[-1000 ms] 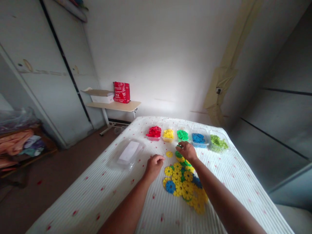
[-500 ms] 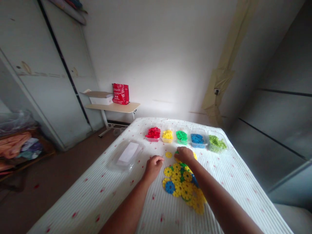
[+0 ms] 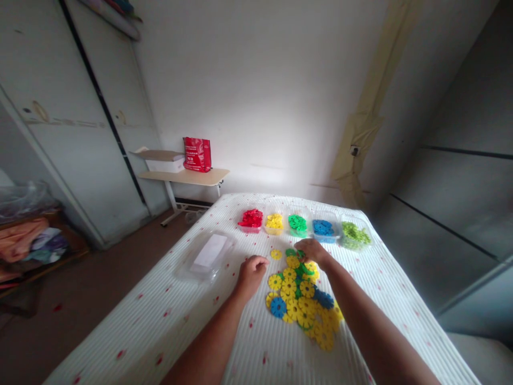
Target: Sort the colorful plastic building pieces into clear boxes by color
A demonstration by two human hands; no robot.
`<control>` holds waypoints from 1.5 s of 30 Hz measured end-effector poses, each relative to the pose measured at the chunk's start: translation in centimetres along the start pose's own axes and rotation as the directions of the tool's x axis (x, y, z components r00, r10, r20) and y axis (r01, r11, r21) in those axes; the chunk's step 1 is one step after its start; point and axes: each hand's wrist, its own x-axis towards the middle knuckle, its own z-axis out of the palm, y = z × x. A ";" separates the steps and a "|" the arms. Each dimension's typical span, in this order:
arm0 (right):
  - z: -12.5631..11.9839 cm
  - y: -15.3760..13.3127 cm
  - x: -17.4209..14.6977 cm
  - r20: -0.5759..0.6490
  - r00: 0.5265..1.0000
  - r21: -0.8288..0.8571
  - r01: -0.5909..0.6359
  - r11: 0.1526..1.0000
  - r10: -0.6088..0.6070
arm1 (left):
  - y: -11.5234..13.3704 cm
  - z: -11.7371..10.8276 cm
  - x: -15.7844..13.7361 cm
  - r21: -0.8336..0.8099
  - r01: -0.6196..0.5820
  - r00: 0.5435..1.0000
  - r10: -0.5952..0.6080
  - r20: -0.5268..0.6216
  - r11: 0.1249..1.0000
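Observation:
A heap of flower-shaped plastic discs, mostly yellow ones (image 3: 306,306) with some blue (image 3: 278,307) and green, lies on the striped cover. At the heap's far end my right hand (image 3: 313,252) is closed, its fingertips down on a green flower-shaped disc (image 3: 301,255) that they partly hide. Another green disc (image 3: 290,252) lies just left of those fingers. My left hand (image 3: 252,271) rests left of the heap with curled fingers; whatever it may hold is hidden. Beyond it, a single yellow disc (image 3: 276,254) lies apart.
Along the far side stand clear tubs of red (image 3: 252,219), yellow (image 3: 274,222), green (image 3: 297,224), blue (image 3: 323,228) and light green (image 3: 356,234) pieces. A clear plastic lid (image 3: 188,263) with a white paper lies at left. Behind is a small table (image 3: 200,177) with a red bag (image 3: 197,155).
My right hand has shifted a little to the right, uncovering a green disc at the heap's far end. My left hand stays in nearly the same place.

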 end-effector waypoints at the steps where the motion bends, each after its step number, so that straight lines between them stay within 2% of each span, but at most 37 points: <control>1: -0.1 0.0 -0.3 0.001 0.999 0.089 -0.052 0.995 0.052 | 0.0 0.0 0.0 0.000 0.000 1.000 0.000 0.000 1.000; 5: -0.4 -0.1 -1.3 0.060 0.993 0.185 -0.112 0.976 0.102 | 0.2 0.0 -0.1 -0.005 0.004 1.000 -0.004 -0.001 1.000; 9: -1.5 -0.6 -0.9 0.045 0.988 0.143 -0.155 0.977 0.150 | 0.4 -0.1 -0.1 -0.003 0.010 1.000 -0.010 0.001 1.000; 12: -3.4 -1.1 0.7 -0.068 0.978 0.058 -0.194 0.979 0.198 | 0.4 -0.1 -0.1 0.003 0.007 1.000 -0.008 0.008 1.000; 15: -5.4 -1.5 2.7 -0.227 0.938 -0.031 -0.274 0.961 0.261 | 0.3 -0.1 -0.1 0.012 0.027 1.000 -0.027 0.009 1.000; 19: -6.4 -1.6 4.0 -0.358 0.900 -0.133 -0.312 0.941 0.248 | 0.4 -0.3 -0.1 0.006 0.046 0.999 -0.046 0.018 0.999; 22: -5.4 -1.2 2.9 -0.377 0.896 -0.170 -0.316 0.933 0.235 | 0.7 -0.4 -0.1 0.000 0.048 0.998 -0.048 0.030 0.999; 25: -3.7 -0.1 0.3 -0.380 0.899 -0.199 -0.308 0.930 0.217 | 0.7 -0.4 -0.2 -0.010 0.027 0.999 -0.026 0.034 1.000; 30: -1.1 4.2 -4.9 -0.373 0.897 -0.201 -0.327 0.923 0.237 | 0.2 -0.2 -0.2 -0.016 -0.006 1.000 0.006 0.018 1.000; 34: 0.2 8.2 -7.6 -0.355 0.884 0.008 -0.323 0.946 0.305 | 0.2 0.0 -0.2 0.012 -0.023 1.000 0.023 -0.003 1.000; 36: 0.6 9.1 -8.2 -0.381 0.858 0.127 -0.320 0.939 0.344 | 0.4 0.1 -0.2 0.048 -0.025 1.000 0.026 -0.012 0.999; 38: 0.9 9.3 -8.3 -0.396 0.838 0.171 -0.334 0.927 0.375 | 0.5 0.1 -0.1 0.080 -0.020 1.000 0.021 -0.021 0.997; 45: 1.7 8.5 -8.1 -0.406 0.868 0.022 -0.302 0.953 0.284 | 0.1 0.2 -0.2 0.098 0.005 1.000 -0.003 -0.023 0.995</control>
